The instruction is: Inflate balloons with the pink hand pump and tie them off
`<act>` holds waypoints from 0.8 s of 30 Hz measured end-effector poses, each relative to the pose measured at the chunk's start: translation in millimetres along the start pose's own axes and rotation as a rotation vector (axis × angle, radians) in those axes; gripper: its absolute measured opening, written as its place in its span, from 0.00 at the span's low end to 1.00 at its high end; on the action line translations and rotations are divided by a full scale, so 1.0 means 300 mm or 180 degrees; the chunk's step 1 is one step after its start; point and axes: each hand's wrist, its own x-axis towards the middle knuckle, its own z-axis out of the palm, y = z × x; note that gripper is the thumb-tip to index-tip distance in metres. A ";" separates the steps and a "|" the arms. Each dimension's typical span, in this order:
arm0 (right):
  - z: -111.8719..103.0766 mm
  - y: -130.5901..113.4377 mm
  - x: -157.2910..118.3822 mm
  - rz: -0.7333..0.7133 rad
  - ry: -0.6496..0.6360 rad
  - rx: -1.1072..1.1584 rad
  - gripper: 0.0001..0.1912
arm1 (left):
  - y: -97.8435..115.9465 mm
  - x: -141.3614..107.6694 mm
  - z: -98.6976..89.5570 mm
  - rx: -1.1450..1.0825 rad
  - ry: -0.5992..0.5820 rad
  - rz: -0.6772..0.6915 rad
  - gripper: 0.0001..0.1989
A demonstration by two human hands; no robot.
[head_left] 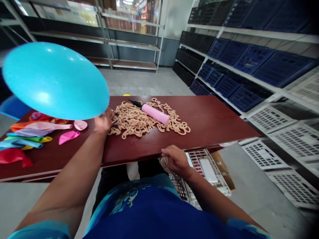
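A large inflated turquoise balloon (56, 79) fills the upper left, its right end at my left hand (103, 120). The fingers of my left hand are closed at the balloon's end, above the dark red table (206, 116). My right hand (177, 160) is curled at the table's front edge, and what its fingers hold, if anything, cannot be made out. A heap of beige curly strands (136, 121) lies mid-table, with a pink pump (156, 113) with a black nozzle resting on it.
Flat colourful balloons (30, 132) lie at the table's left. A white basket (219, 176) stands below the front edge, beside a cardboard box (225, 171). Shelves with blue crates (254, 59) line the right; metal racks (134, 64) stand behind.
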 end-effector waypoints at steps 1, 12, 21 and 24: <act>0.009 -0.019 0.061 -0.0116 -0.0009 0.0050 0.22 | 0.001 -0.001 -0.001 0.0008 -0.0079 0.0102 0.21; 0.180 -0.059 0.556 -0.0804 -0.1074 -0.0525 0.10 | 0.007 0.024 -0.024 -0.0110 0.0176 0.0374 0.23; 0.316 -0.031 0.667 -0.0820 -0.1080 -0.1182 0.13 | 0.024 0.031 -0.039 -0.0089 0.0205 0.0032 0.21; 0.332 -0.007 0.700 -0.0846 -0.1099 -0.1213 0.11 | 0.022 0.034 -0.041 -0.0113 0.0170 -0.0135 0.19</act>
